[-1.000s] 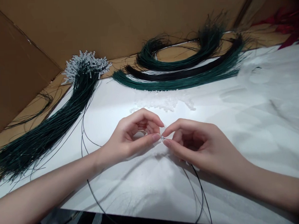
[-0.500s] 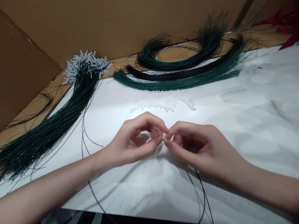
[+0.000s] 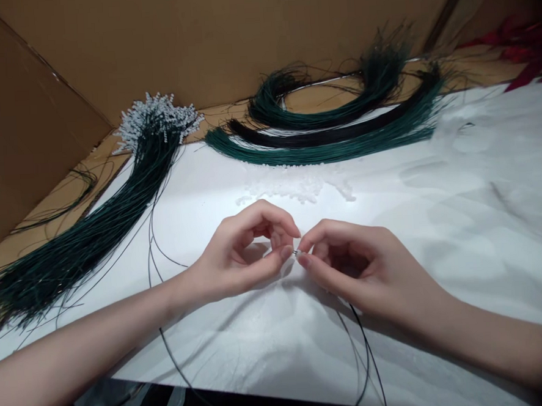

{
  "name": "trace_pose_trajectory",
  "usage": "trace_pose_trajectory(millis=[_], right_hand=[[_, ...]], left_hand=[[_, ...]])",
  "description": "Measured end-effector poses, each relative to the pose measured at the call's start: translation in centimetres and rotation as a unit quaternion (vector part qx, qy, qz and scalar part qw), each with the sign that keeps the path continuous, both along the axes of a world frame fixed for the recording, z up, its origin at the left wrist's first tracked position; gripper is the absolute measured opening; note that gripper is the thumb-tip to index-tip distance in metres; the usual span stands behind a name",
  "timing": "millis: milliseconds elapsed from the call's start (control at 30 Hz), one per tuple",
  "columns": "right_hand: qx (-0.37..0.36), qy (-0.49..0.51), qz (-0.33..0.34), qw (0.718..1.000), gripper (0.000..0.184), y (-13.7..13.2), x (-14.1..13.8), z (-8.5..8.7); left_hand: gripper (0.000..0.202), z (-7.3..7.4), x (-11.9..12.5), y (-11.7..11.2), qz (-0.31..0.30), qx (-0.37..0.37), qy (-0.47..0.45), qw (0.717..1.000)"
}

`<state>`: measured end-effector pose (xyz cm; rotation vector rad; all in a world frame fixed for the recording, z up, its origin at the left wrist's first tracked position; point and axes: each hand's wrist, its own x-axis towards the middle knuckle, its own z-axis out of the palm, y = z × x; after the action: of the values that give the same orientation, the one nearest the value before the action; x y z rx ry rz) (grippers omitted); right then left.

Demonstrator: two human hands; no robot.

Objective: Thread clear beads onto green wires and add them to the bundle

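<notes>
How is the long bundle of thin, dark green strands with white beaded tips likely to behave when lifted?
This dark green strand bundle would probably bend rather than stay rigid, since its strands curve along its length. Some strands may slip out, as a few already stray sideways. Its white beaded tips could tangle together, because they form a crowded cluster.

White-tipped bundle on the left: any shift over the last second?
No, the white-tipped bundle shows no visible shift either way against the cardboard wall.
</notes>
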<state>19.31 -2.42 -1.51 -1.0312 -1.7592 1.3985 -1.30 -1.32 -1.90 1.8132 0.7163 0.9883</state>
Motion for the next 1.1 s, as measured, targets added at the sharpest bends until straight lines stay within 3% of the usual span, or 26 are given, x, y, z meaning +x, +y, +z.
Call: trace_pose_trajectory(millis=[733,933,1100], right_hand=[[-0.027,-0.007,0.0,1.0,0.007,0.0,0.02,0.27],[-0.069,0.051,0.001,0.996,0.006,-0.14,-0.01,0.19],[-0.067,0.085,0.019,0.994,0.007,-0.46,0.16,0.23]], left_hand=[[0.026,-0.2,-0.03,0.01,0.009,0.006,-0.008,1.0],[0.011,0.3,0.17,0.32,-0.018,-0.089,-0.056,0.994],[0.011,0.7,0.53,0.25,-0.037,-0.159,-0.054,0.985]])
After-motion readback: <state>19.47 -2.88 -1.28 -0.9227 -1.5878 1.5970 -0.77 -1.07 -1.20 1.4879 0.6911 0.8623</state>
